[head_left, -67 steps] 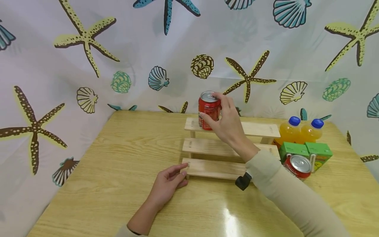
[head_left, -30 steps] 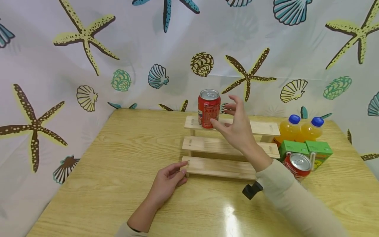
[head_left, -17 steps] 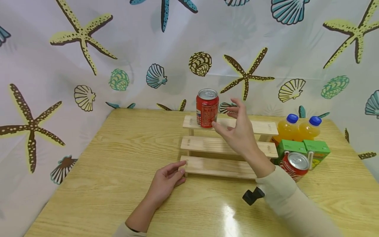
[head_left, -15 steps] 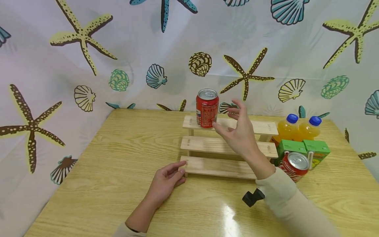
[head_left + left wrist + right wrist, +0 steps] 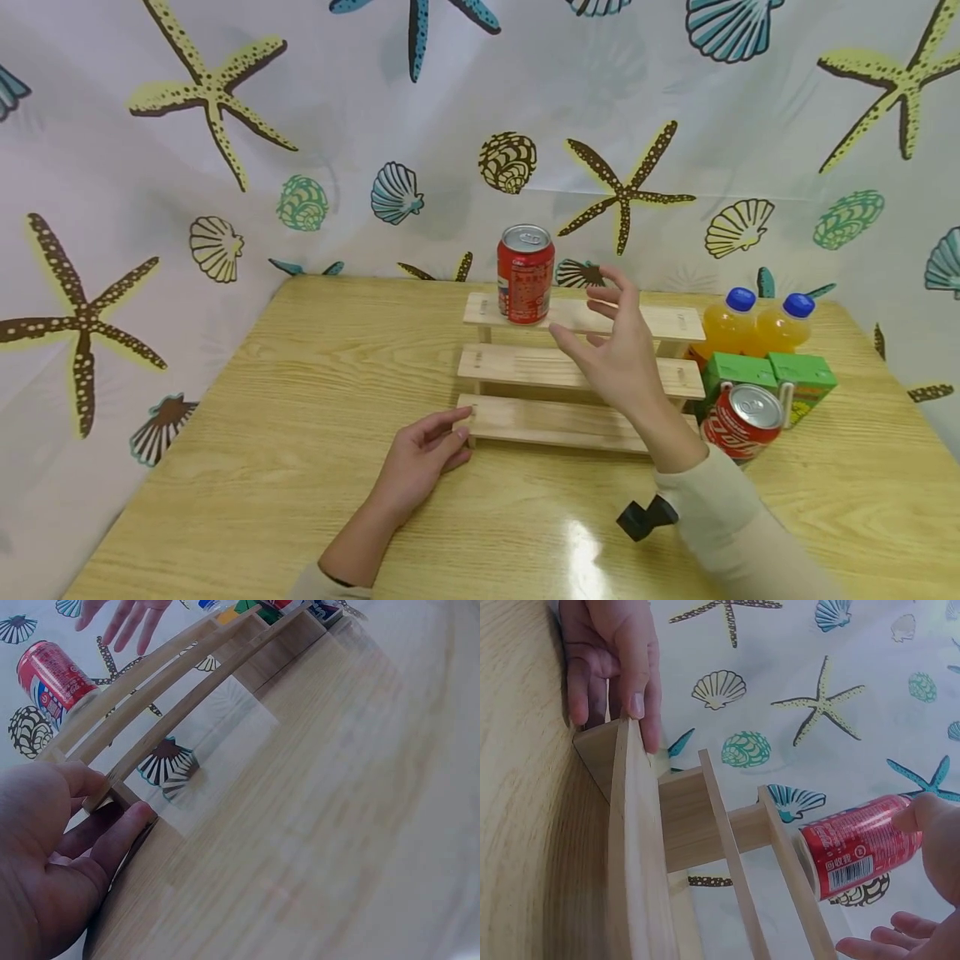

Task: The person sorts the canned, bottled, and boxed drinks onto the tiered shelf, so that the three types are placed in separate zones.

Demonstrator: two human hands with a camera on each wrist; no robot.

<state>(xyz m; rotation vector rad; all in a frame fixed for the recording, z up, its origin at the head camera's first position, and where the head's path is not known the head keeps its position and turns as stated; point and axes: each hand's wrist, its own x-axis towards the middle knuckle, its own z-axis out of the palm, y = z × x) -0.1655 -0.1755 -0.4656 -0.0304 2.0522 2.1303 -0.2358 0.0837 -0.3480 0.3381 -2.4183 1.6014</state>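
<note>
A red soda can (image 5: 525, 275) stands upright at the left end of the top tier of a three-tier wooden shelf (image 5: 585, 367). My right hand (image 5: 622, 358) hovers just right of the can, fingers and thumb spread and holding nothing. A gap shows between thumb and can in the head view. At the shelf's lower left corner, my left hand (image 5: 420, 458) pinches the end of the bottom tier. The left wrist view shows the thumb (image 5: 135, 817) at the front of that end and a finger over the board.
Right of the shelf stand a second red can (image 5: 742, 425), two green juice cartons (image 5: 802, 383) and two orange drink bottles (image 5: 783, 333) with blue caps. A patterned cloth (image 5: 450, 108) hangs behind the wooden table (image 5: 300, 400).
My right hand has let go of the soda can on the top tier and moved away to the right and slightly down. The left hand stays at the shelf corner.
</note>
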